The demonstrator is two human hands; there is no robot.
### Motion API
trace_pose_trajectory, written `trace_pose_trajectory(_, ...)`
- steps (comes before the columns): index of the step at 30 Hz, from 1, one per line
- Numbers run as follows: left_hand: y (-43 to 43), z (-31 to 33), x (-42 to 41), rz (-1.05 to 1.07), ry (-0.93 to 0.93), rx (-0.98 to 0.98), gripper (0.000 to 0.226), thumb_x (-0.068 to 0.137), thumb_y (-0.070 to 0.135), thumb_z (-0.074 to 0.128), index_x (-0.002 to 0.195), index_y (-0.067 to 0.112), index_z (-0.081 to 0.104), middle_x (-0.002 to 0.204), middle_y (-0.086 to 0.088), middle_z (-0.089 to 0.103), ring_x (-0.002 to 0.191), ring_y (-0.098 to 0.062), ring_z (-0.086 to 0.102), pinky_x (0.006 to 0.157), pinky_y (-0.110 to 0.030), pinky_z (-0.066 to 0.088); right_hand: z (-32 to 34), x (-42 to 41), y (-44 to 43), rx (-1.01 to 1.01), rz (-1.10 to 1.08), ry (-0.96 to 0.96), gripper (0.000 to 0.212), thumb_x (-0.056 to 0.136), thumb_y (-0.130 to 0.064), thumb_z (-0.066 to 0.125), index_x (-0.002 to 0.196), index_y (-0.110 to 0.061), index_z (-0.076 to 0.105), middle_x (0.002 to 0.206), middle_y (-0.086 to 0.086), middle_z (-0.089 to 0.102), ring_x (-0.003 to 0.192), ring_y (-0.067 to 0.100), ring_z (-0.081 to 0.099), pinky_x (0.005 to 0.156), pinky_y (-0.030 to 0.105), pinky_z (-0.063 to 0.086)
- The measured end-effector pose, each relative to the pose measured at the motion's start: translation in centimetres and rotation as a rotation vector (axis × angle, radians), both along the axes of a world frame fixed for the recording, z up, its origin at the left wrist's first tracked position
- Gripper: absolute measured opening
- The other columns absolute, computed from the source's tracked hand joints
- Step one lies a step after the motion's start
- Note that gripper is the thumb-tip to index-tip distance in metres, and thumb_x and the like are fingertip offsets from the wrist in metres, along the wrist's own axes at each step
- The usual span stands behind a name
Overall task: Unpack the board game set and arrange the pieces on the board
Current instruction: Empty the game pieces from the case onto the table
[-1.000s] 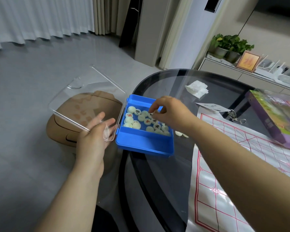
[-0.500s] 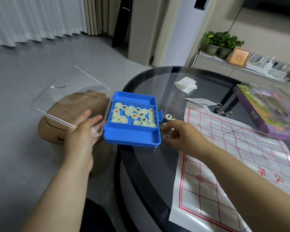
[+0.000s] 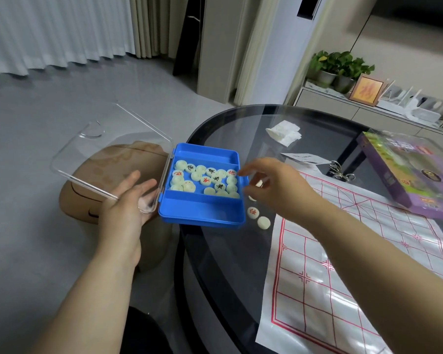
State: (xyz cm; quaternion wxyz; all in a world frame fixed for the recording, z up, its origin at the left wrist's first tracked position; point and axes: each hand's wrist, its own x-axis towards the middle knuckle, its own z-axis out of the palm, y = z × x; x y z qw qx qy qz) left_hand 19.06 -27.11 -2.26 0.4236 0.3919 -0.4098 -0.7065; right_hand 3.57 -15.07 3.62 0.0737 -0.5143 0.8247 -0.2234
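A blue box sits at the glass table's left edge, its middle compartment holding several pale round pieces marked in red or black. Its clear lid hangs open to the left, and my left hand holds the lid's near corner. My right hand hovers just right of the box, fingers apart and pointing at its right edge. Loose pieces lie on the glass beside the box: one with a red character, a blank one, and another under my fingers. The white board sheet with red lines lies to the right.
The round dark glass table also carries a purple game box, a crumpled tissue, a paper slip and keys. A brown stool stands under the lid. A sideboard with plants is behind.
My right hand left the box, set pieces on the glass to its right, and has now come back up to the box's right edge. My left hand keeps hold of the lid.
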Motion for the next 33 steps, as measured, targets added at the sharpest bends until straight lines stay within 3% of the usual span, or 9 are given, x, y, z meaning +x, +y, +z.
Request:
trace_pose_trajectory(4, 0.0, 0.1, 0.0, -0.014, 0.009, 0.007, 0.034, 0.093, 0.006, 0.037, 0.124, 0.014, 0.048, 0.086, 0.004, 0.061, 0.078, -0.004, 0.061, 0.055, -0.009, 0.050, 0.8, -0.1, -3.6, 0.265, 0.137, 0.133, 0.038, 0.086, -0.016, 0.059, 0.124, -0.020, 0.053, 0.120, -0.003, 0.057, 0.095, 0.010, 0.051, 0.074, 0.016, 0.037)
trace_pose_trajectory(8, -0.2, 0.0, 0.0, -0.028, 0.007, 0.011, 0.033, 0.094, 0.007, 0.036, 0.124, 0.016, 0.048, 0.093, 0.000, 0.062, 0.080, -0.003, 0.060, 0.061, -0.012, 0.049, 0.3, -0.4, -5.4, 0.498, 0.156, 0.110, 0.048, 0.086, -0.023, 0.061, 0.131, -0.024, 0.045, 0.114, -0.003, 0.053, 0.087, 0.009, 0.043, 0.069, 0.019, 0.036)
trace_pose_trajectory(10, -0.3, -0.1, -0.1, -0.021, 0.006, 0.015, 0.033, 0.094, 0.008, 0.037, 0.123, 0.016, 0.049, 0.099, -0.002, 0.061, 0.079, -0.002, 0.059, 0.063, -0.015, 0.045, -0.1, -0.6, -6.0, 0.499, 0.147, 0.068, 0.054, 0.084, -0.025, 0.062, 0.134, -0.025, 0.041, 0.121, -0.004, 0.050, 0.091, 0.010, 0.045, 0.076, 0.021, 0.037)
trace_pose_trajectory(15, -0.4, -0.1, -0.1, -0.018, 0.012, 0.014, 0.031, 0.094, 0.008, 0.038, 0.121, 0.018, 0.050, 0.089, 0.003, 0.062, 0.079, -0.002, 0.058, 0.067, -0.017, 0.043, -0.5, -0.7, -6.9, 0.517, 0.105, 0.068, 0.057, 0.086, -0.030, 0.059, 0.137, -0.024, 0.035, 0.137, 0.000, 0.041, 0.118, 0.020, 0.046, 0.089, 0.024, 0.036)
trace_pose_trajectory(21, -0.6, -0.2, 0.0, -0.019, 0.009, 0.012, 0.028, 0.093, 0.008, 0.039, 0.114, 0.023, 0.051, 0.088, 0.006, 0.062, 0.081, -0.002, 0.059, 0.065, -0.017, 0.042, -1.6, -0.4, -7.9, 0.396, 0.093, 0.151, 0.031, 0.093, -0.014, 0.045, 0.122, -0.018, 0.054, 0.123, 0.002, 0.056, 0.106, 0.018, 0.052, 0.076, 0.023, 0.036)
trace_pose_trajectory(25, -0.6, -0.2, 0.1, -0.025, 0.016, 0.008, 0.025, 0.094, 0.008, 0.038, 0.109, 0.024, 0.050, 0.089, 0.006, 0.062, 0.081, -0.002, 0.059, 0.065, -0.016, 0.043, -1.8, -0.3, -7.8, 0.302, 0.043, 0.044, 0.035, 0.095, -0.017, 0.040, 0.129, -0.020, 0.047, 0.127, 0.000, 0.054, 0.102, 0.015, 0.052, 0.078, 0.021, 0.037)
trace_pose_trajectory(29, -0.7, -0.2, 0.0, -0.028, 0.018, 0.015, 0.025, 0.094, 0.007, 0.038, 0.109, 0.024, 0.050, 0.086, 0.007, 0.062, 0.078, 0.000, 0.059, 0.056, -0.008, 0.046, -1.0, 0.2, -7.9, 0.486, 0.123, 0.074, 0.056, 0.087, -0.034, 0.056, 0.138, -0.023, 0.033, 0.136, -0.001, 0.042, 0.111, 0.017, 0.049, 0.086, 0.024, 0.038)
trace_pose_trajectory(33, -0.6, -0.1, 0.0, -0.025, 0.023, 0.022, 0.027, 0.094, 0.008, 0.038, 0.114, 0.020, 0.051, 0.085, 0.006, 0.061, 0.076, -0.001, 0.058, 0.053, -0.005, 0.046, -0.7, 0.6, -8.6, 0.542, 0.134, 0.069, 0.055, 0.084, -0.027, 0.061, 0.133, -0.020, 0.036, 0.131, 0.003, 0.040, 0.107, 0.021, 0.050, 0.085, 0.026, 0.040)
